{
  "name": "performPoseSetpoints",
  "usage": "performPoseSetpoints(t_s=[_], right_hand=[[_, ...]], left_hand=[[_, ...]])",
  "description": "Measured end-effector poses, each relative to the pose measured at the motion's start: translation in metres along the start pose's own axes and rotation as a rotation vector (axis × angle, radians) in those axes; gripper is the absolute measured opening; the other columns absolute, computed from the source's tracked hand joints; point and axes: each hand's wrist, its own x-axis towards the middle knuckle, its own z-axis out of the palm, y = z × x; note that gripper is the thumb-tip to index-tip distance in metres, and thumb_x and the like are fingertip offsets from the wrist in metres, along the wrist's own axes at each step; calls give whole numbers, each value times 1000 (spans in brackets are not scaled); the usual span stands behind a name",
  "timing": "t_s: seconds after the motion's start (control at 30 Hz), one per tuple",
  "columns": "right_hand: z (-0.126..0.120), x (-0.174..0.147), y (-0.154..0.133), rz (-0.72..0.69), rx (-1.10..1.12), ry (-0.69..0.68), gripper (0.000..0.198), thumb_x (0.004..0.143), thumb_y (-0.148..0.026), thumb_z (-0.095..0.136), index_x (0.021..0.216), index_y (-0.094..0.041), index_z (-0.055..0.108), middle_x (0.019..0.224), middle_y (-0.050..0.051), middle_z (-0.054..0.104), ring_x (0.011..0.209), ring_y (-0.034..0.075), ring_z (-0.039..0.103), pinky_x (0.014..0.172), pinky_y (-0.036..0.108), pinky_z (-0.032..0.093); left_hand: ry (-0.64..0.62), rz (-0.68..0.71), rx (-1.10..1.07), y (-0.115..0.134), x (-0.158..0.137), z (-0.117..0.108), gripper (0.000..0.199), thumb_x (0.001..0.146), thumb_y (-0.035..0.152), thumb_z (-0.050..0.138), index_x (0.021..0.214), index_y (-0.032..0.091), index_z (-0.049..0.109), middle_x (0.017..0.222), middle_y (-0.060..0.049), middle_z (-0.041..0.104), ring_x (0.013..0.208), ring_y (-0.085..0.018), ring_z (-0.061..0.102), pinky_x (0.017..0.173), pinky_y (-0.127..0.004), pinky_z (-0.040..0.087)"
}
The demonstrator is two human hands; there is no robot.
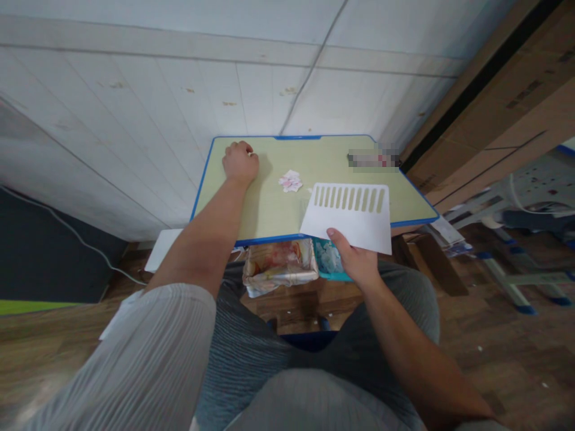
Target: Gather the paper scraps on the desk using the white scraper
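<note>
Two bins, teal one holding whitish scraps; right grip holds panel; left grip curled, load unclear.

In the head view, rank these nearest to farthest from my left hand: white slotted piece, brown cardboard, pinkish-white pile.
From the left hand:
1. Pinkish-white pile, on the tabletop, to its right.
2. White slotted piece, farther right, in the right hand.
3. Brown cardboard, far right, past the tabletop.
</note>
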Motion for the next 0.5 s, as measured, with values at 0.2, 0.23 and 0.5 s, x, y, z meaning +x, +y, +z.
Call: performPoseSetpoints(t_s=[0.2, 0.23, 0.5], right_hand=[[2, 7, -4, 62, 19, 59, 54, 94, -72, 86, 118, -25, 90, 131, 14, 93, 150, 42, 76, 149, 66, 35], [2, 8, -4, 58, 3, 58, 53, 94, -72, 86, 117, -25, 90, 132, 15, 92, 151, 43, 75, 150, 67, 32], [-15, -6, -1, 8, -76, -61, 42, 99, -65, 89, 114, -26, 93, 118, 12, 94, 133, 41, 84, 139, 67, 51]], left_hand=[[-16, -14, 1, 4, -5, -6, 34, 105, 15, 67, 131, 26, 85, 149, -20, 78, 151, -43, 68, 134, -59, 55], [-16, -14, 8, 3, -4, -6, 32, 106, 15, 66, 129, 26, 84, 148, -20, 79, 150, -42, 68, 133, -58, 56], [19, 47, -94, -9, 7, 7, 29, 101, 10, 71, 120, 29, 82, 138, -12, 82, 145, -40, 70, 131, -58, 58]])
